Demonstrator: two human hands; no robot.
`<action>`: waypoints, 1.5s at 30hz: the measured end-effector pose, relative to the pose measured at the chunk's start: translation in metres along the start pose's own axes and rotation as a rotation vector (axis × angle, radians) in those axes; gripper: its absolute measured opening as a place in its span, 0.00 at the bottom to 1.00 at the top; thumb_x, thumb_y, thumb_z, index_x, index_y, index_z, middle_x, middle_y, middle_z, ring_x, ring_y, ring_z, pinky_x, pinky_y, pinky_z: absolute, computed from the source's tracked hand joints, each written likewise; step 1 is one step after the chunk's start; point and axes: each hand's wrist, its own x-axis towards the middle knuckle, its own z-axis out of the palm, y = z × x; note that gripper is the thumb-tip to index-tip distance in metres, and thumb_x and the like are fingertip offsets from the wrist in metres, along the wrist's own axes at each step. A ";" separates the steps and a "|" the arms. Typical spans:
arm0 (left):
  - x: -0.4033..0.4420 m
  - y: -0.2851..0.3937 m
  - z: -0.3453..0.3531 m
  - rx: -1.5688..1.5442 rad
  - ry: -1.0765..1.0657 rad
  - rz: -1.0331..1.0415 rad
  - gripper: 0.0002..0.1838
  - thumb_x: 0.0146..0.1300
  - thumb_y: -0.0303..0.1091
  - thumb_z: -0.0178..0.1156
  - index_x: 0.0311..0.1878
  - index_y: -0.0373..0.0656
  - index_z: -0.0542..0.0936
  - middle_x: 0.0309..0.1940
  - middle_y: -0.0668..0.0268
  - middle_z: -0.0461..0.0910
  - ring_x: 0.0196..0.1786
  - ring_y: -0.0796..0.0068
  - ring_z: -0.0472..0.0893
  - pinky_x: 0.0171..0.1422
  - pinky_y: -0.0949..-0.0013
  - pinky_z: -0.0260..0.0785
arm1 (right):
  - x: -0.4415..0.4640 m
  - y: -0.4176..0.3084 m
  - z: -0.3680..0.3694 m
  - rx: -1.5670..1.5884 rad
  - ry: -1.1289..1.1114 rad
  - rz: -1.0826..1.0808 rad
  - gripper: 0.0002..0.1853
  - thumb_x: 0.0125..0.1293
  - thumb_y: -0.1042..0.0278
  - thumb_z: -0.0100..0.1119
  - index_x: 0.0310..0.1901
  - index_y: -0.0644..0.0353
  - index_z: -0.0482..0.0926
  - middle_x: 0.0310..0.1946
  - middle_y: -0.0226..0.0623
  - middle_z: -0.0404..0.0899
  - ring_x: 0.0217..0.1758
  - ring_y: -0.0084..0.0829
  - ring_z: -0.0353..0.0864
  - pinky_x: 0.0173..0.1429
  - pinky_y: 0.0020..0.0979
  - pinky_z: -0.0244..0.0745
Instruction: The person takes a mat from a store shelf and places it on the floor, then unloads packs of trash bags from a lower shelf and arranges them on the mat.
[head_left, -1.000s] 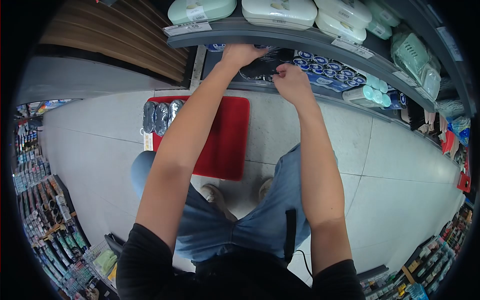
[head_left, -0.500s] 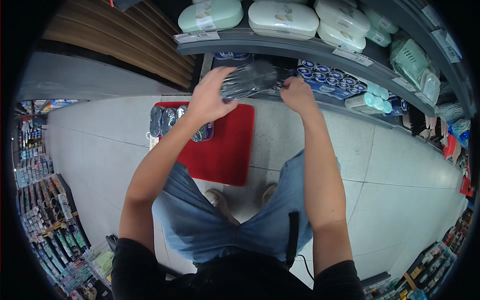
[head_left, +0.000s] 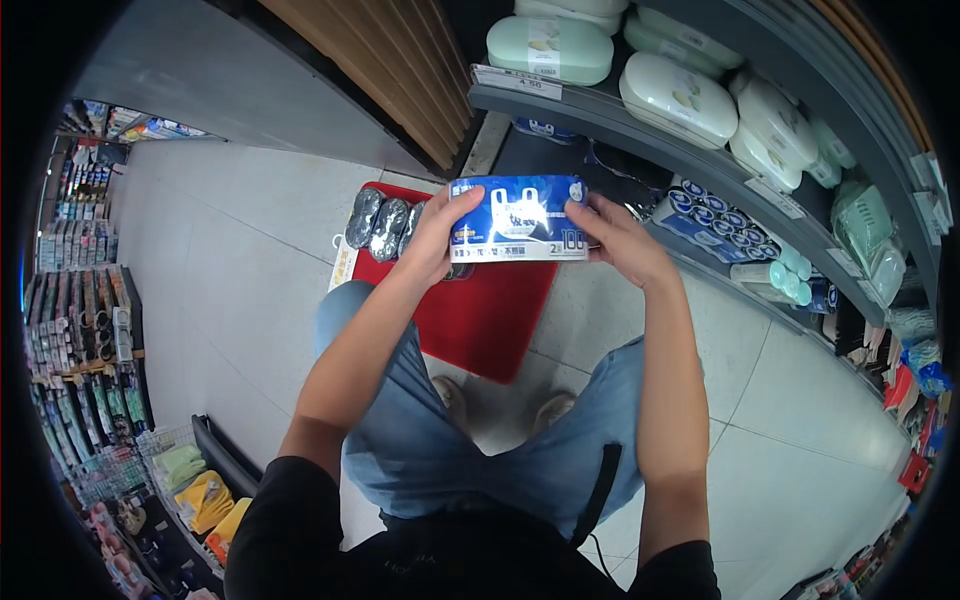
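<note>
A pack of trash bags (head_left: 520,222) is held up between both hands, its blue and white label facing me. My left hand (head_left: 437,232) grips the pack's left end, thumb on the front. At the right end my right hand (head_left: 620,238) holds it the same way, fingers behind. Below and behind the pack is a red stool or mat (head_left: 480,325). Several black rolls in clear wrap (head_left: 389,230) rest on its far left part, partly hidden by my left hand.
Ahead, a shelf (head_left: 620,112) carries pale green and white soap boxes (head_left: 678,98). On the level below are blue-labelled rolls (head_left: 715,220) and mint-coloured rolls (head_left: 785,280). A wooden slatted panel (head_left: 400,70) stands to the left. Baskets with yellow cloths (head_left: 207,500) are at lower left.
The black wrapped pack has turned so its blue label faces me. My right hand has come from the lower shelf's edge onto the pack. The view has shifted left.
</note>
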 end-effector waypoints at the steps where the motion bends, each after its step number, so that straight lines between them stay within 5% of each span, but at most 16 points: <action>1: -0.001 0.000 0.003 0.004 -0.008 0.019 0.26 0.69 0.42 0.64 0.60 0.32 0.71 0.48 0.58 0.82 0.47 0.72 0.85 0.54 0.69 0.80 | 0.002 0.002 -0.001 0.006 0.019 -0.018 0.42 0.65 0.35 0.62 0.65 0.69 0.70 0.47 0.41 0.82 0.47 0.27 0.83 0.49 0.27 0.79; 16: -0.001 0.006 -0.004 -0.018 -0.171 0.094 0.36 0.67 0.40 0.66 0.71 0.36 0.62 0.54 0.57 0.78 0.57 0.72 0.81 0.62 0.67 0.76 | -0.001 -0.006 0.001 0.084 0.044 -0.096 0.35 0.61 0.46 0.70 0.64 0.61 0.74 0.45 0.33 0.83 0.46 0.19 0.79 0.47 0.21 0.71; 19: -0.002 0.008 -0.006 0.080 -0.198 0.086 0.41 0.63 0.48 0.67 0.72 0.35 0.63 0.60 0.52 0.75 0.62 0.64 0.79 0.67 0.63 0.74 | -0.001 -0.007 0.006 0.074 0.049 -0.103 0.36 0.60 0.46 0.70 0.64 0.61 0.74 0.46 0.35 0.83 0.47 0.22 0.80 0.50 0.23 0.73; 22: 0.003 0.010 -0.018 -0.005 -0.309 -0.094 0.47 0.58 0.49 0.72 0.73 0.34 0.61 0.63 0.49 0.73 0.65 0.61 0.76 0.70 0.60 0.71 | 0.000 -0.007 0.009 0.061 -0.001 -0.082 0.38 0.59 0.47 0.72 0.63 0.64 0.73 0.47 0.38 0.83 0.49 0.27 0.81 0.54 0.26 0.74; 26: 0.002 0.011 -0.023 0.460 -0.572 -0.267 0.51 0.55 0.46 0.74 0.75 0.32 0.60 0.67 0.47 0.70 0.68 0.59 0.73 0.71 0.59 0.69 | 0.002 -0.006 0.009 -0.112 -0.160 0.055 0.39 0.56 0.47 0.74 0.61 0.68 0.75 0.49 0.42 0.83 0.52 0.32 0.82 0.59 0.28 0.74; 29: 0.005 -0.017 -0.021 0.668 -0.635 -0.448 0.49 0.52 0.44 0.77 0.71 0.28 0.65 0.58 0.49 0.79 0.61 0.63 0.80 0.68 0.64 0.71 | 0.007 -0.004 0.012 -0.394 -0.182 0.105 0.38 0.55 0.46 0.74 0.59 0.69 0.76 0.49 0.48 0.83 0.53 0.37 0.83 0.60 0.30 0.74; 32: 0.020 -0.066 -0.040 1.172 -0.490 -0.419 0.50 0.47 0.54 0.75 0.65 0.23 0.70 0.54 0.45 0.81 0.57 0.55 0.82 0.64 0.66 0.74 | 0.017 0.035 0.001 -0.749 0.127 0.028 0.32 0.59 0.50 0.71 0.57 0.68 0.78 0.46 0.54 0.85 0.50 0.44 0.85 0.56 0.36 0.78; 34: 0.027 -0.098 -0.054 1.538 -0.342 -0.357 0.56 0.42 0.62 0.74 0.62 0.19 0.69 0.51 0.39 0.81 0.56 0.48 0.82 0.62 0.64 0.75 | 0.022 0.039 -0.012 -0.718 0.127 0.028 0.28 0.60 0.53 0.69 0.54 0.67 0.80 0.45 0.53 0.85 0.49 0.45 0.86 0.55 0.39 0.78; 41: 0.043 -0.130 -0.052 1.704 0.268 -0.279 0.50 0.48 0.64 0.73 0.57 0.27 0.69 0.54 0.42 0.79 0.55 0.49 0.83 0.58 0.59 0.78 | 0.029 0.040 -0.029 -0.574 0.200 -0.025 0.20 0.63 0.60 0.63 0.51 0.65 0.83 0.42 0.50 0.86 0.47 0.47 0.86 0.56 0.40 0.79; 45: 0.059 -0.155 -0.050 1.865 0.243 -0.370 0.47 0.50 0.66 0.72 0.55 0.32 0.67 0.44 0.48 0.85 0.49 0.52 0.86 0.55 0.59 0.80 | 0.029 0.047 -0.033 -0.608 0.242 -0.056 0.18 0.62 0.62 0.62 0.51 0.64 0.83 0.42 0.50 0.86 0.48 0.47 0.86 0.56 0.40 0.79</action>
